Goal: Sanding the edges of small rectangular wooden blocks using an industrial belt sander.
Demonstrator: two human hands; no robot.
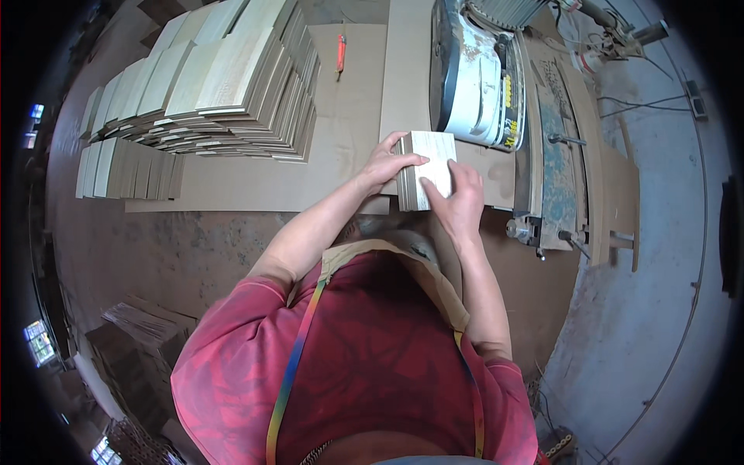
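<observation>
left hand (380,165) at nine o'clock, right hand (459,203) at four, fingers pinching a small board stack (431,147) at the counter (333,177) edge; larger board pile (221,74) at ten.

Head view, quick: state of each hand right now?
Left hand: holding the left side of a small stack of thin wooden boards, thumb on top.
Right hand: holding the same stack's right side, thumb on top.
</observation>
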